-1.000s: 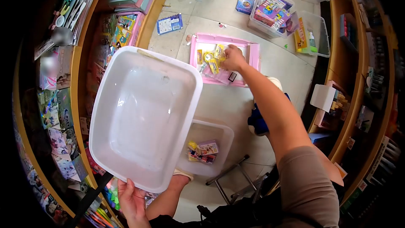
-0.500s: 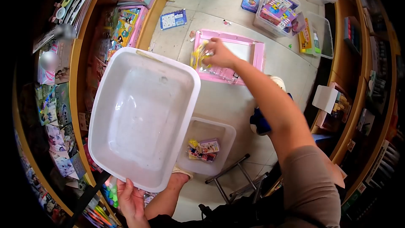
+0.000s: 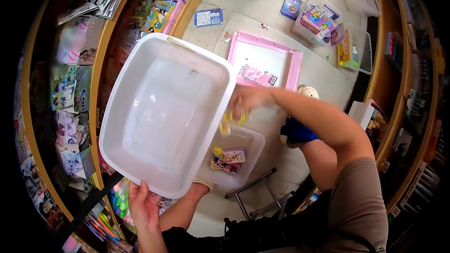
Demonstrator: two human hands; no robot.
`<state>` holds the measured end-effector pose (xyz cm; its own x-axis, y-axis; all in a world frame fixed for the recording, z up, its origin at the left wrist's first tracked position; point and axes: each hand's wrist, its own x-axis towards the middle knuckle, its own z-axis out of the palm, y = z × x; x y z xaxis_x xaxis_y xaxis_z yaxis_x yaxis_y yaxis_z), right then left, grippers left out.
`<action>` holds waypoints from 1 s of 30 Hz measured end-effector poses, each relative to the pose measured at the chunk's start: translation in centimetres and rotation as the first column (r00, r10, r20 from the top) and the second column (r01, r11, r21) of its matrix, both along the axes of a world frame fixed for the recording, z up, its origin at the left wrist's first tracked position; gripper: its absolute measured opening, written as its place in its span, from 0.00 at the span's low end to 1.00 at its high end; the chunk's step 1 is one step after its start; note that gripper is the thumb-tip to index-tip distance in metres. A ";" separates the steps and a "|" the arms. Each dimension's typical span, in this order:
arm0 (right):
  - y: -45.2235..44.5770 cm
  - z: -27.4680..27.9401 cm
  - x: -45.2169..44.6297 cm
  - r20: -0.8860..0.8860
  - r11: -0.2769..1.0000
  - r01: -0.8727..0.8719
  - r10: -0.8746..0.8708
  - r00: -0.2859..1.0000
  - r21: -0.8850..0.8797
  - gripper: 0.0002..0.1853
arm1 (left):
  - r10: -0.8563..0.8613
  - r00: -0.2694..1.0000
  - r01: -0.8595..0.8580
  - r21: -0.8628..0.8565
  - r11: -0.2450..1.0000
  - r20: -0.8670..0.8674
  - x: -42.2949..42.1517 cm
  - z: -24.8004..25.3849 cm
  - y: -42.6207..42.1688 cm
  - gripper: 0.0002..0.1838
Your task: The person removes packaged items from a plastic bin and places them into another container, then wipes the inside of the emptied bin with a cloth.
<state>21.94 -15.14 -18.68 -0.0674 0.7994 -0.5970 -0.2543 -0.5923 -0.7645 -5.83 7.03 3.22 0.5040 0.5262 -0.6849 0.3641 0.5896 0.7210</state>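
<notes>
My left hand [image 3: 144, 204] grips the near rim of a large white plastic basin [image 3: 164, 112], which is tilted toward me with nothing inside. Smeared by motion, my right hand [image 3: 248, 100] is closed on small yellow plastic packets [image 3: 227, 124] that hang below the fingers. It is just past the basin's right side, over the far end of a translucent bin [image 3: 255, 152]. Inside that bin lie a few small colourful packs [image 3: 229, 160]. Beyond the hand, a pink box lid or tray [image 3: 295, 68] on the floor holds a pink clear-wrapped packet [image 3: 258, 76].
Wooden shelves with stationery flank both sides. A folding metal stool [image 3: 243, 201] stands by my legs. Farther off are a clear bin of boxed goods [image 3: 321, 21], another with a yellow box [image 3: 346, 51], and a blue card [image 3: 208, 17] on the floor.
My right hand has come from the pink tray toward me with the yellow packets, now over the translucent bin. A pink packet shows in the tray. My left hand still grips the basin.
</notes>
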 end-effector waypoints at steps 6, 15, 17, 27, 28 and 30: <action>-0.1 -2.6 -11.2 0.126 0.955 -0.292 0.296 0.947 -0.050 0.23 | 0.063 0.998 -0.063 0.003 0.998 -0.008 0.6 0.5 -0.8 0.13; -1.2 -6.8 -2.3 0.873 0.922 0.323 0.031 0.486 -0.212 0.39 | -0.010 1.000 0.010 -0.013 1.000 -0.019 0.5 0.0 -0.3 0.14; -2.5 -6.7 -1.3 0.914 0.830 0.441 0.184 0.362 -0.341 0.43 | -0.006 1.000 0.006 -0.012 1.000 -0.030 0.6 0.0 -0.3 0.15; -5.3 -6.6 -3.0 0.939 0.955 0.034 0.283 0.193 -0.295 0.13 | -0.034 0.999 0.035 -0.016 0.999 0.028 0.2 1.2 -0.4 0.16; -4.7 -4.7 -4.2 0.935 0.964 -0.014 0.261 0.242 -0.266 0.14 | -0.035 0.998 0.036 -0.015 0.999 0.047 0.2 1.5 -0.6 0.16; -3.6 -0.5 -7.2 0.920 0.969 -0.129 0.241 0.308 -0.211 0.19 | -0.041 0.998 0.040 0.017 0.999 0.044 0.0 1.8 -0.9 0.15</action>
